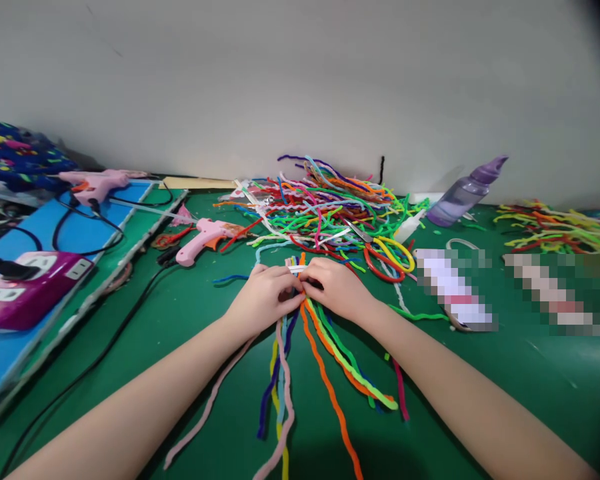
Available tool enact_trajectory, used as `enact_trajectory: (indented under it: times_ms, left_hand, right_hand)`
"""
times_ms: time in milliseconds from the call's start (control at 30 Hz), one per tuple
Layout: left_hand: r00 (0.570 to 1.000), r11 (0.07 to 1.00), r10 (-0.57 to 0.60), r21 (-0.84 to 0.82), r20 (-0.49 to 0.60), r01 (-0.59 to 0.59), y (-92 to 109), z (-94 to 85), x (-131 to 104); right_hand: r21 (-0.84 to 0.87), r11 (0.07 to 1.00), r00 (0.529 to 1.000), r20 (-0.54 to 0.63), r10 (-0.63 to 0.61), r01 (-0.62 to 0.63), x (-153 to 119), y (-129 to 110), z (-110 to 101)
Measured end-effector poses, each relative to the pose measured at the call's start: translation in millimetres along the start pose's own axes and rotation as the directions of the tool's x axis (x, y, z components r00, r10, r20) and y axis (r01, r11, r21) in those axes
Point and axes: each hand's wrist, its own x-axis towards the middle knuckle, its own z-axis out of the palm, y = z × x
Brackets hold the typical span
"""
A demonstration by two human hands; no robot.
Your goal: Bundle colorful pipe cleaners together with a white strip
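My left hand [266, 293] and my right hand [336, 285] meet at the middle of the table, fingers pinched on pipe cleaners [325, 387]. The strands hang toward me in pink, yellow, blue, orange and green. Their upper ends gather at a white strip [296, 269] between my hands; how they join it is hidden by my fingers. Beyond my hands lies a large heap of pipe cleaners [320, 200] in many colours. Scissors [387, 257] with red and yellow handles rest at the heap's right front edge.
A pink glue gun [205, 240] with a black cord lies left of my hands. Another glue gun [97, 183] rests on a blue board [105, 227], near a purple power strip [35, 287]. To the right are a purple bottle [463, 197], a blurred phone [455, 290] and more pipe cleaners [555, 230].
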Motion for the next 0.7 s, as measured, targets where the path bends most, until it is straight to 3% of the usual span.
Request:
enact_trajectory:
  times_ms: [233, 567, 700]
  left_hand:
    - [1.000, 1.000, -0.006, -0.027, -0.007, 0.006, 1.1, -1.1, -0.7]
    - [0.997, 0.998, -0.062, 0.006, -0.045, 0.062, -0.5, -2.8, -0.8]
    - [0.997, 0.998, -0.044, 0.051, -0.060, 0.047, 0.7, -3.3, -1.6]
  right_hand:
    - [0.196, 0.981, 0.997, -0.082, 0.006, 0.010, -1.7, 7.2, -0.2]
    - [0.229, 0.972, 0.996, -0.087, -0.036, 0.055, -2.3, 13.1, 1.5]
    - [0.207, 0.978, 0.970, -0.240, 0.039, 0.012, -5.3, 11.8, -2.7]
